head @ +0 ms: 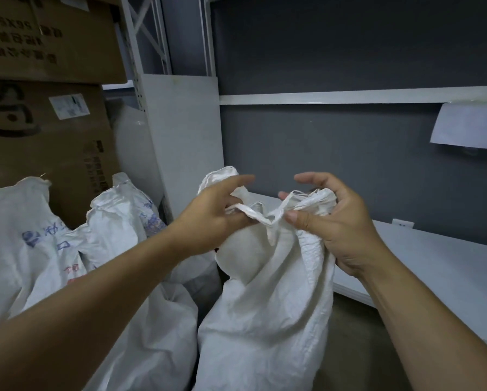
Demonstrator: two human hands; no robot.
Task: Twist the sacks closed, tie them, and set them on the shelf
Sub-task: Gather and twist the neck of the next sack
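Left hand (214, 215) fingers curled, pinching white sack (264, 306) mouth, right hand (332, 221) gripping bunched top, forefinger lifted

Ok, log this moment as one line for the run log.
step: tying sack | left hand: grips twisted end | right hand: grips gathered mouth | sack: not yet on shelf
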